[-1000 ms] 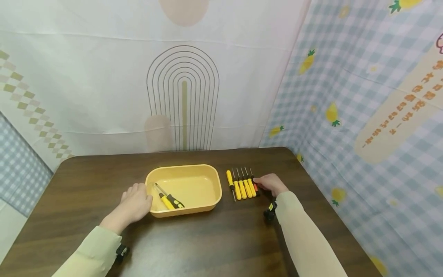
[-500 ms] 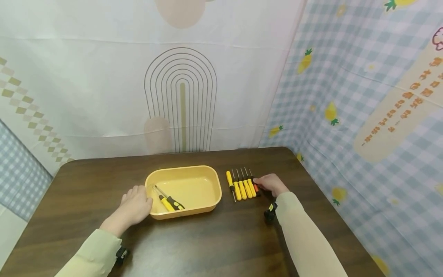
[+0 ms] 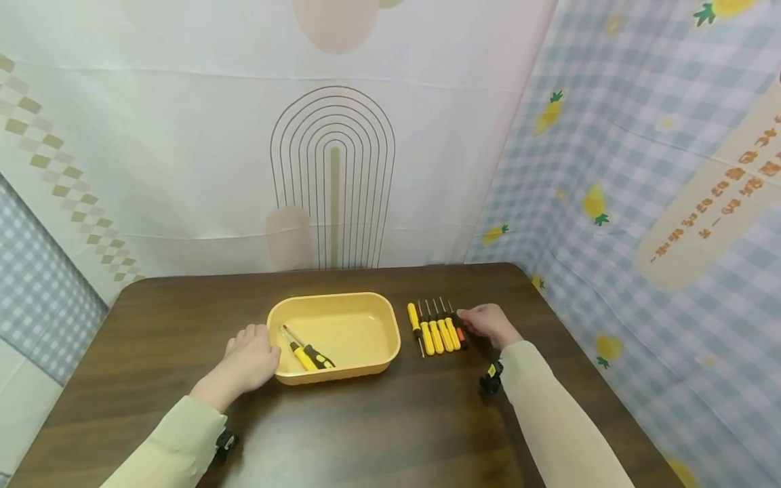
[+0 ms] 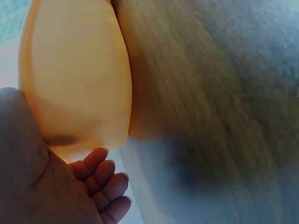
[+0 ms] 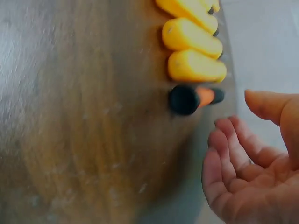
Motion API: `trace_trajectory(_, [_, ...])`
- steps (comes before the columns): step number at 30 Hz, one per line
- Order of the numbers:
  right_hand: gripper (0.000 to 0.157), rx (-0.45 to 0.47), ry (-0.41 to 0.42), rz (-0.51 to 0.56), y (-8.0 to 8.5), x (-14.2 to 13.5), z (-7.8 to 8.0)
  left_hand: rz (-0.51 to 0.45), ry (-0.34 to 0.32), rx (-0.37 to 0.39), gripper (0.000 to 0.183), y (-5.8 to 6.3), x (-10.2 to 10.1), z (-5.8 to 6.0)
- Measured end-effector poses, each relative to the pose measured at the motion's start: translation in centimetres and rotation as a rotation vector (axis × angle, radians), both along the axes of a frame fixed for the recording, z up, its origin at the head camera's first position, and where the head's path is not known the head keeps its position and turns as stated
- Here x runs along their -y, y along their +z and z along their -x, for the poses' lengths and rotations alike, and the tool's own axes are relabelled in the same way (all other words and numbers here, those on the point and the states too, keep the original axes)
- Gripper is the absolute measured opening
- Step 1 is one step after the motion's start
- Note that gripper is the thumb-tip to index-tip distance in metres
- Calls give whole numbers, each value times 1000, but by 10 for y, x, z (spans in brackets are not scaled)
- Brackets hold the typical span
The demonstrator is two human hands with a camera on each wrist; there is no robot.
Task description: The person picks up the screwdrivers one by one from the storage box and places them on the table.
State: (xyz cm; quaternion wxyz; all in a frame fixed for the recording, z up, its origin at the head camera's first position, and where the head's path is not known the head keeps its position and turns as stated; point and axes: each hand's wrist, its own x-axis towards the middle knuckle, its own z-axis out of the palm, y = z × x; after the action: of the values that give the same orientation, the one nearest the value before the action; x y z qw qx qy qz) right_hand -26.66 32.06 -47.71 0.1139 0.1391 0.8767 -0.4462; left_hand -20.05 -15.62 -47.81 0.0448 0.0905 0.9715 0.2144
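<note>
Loosely, right hand (image 3: 490, 322) parts thumb from fingers beside orange-black screwdriver (image 5: 194, 98), centre-right; left hand (image 3: 249, 356) at yellow tray (image 3: 356, 335), grip unclear.

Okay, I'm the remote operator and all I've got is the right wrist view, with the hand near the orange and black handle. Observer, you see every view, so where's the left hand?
Observer: In the head view, the left hand is at the left end of a yellow tray.
Operator: Got it. Is anything in that tray?
Observer: Yes, a yellow screwdriver and, beside it, a black-and-yellow screwdriver.
Operator: My picture cuts off the row of tools. Do they all lie the same way?
Observer: No, the leftmost tool is reversed, with its handle away from the head camera and its tip toward it.
</note>
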Motion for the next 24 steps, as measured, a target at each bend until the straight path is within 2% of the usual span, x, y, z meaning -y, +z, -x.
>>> trace_trajectory(4, [44, -80, 42, 20, 15, 19, -1, -2, 10, -13, 31, -1, 0, 0])
trace_trajectory(11, [49, -159, 109, 56, 41, 69, 1, -8, 7, -30, 30, -1, -2, -1])
trace_trajectory(17, [60, -221, 191, 115, 52, 106, 2, -1, 14, -18, 31, -2, -1, 0])
trace_trajectory(21, [58, -257, 221, 144, 57, 128, -1, 0, 17, -21, 33, -2, -1, 2])
trace_trajectory(24, [58, -250, 251, 157, 57, 142, -3, 7, 14, -13, 34, -3, -1, 2])
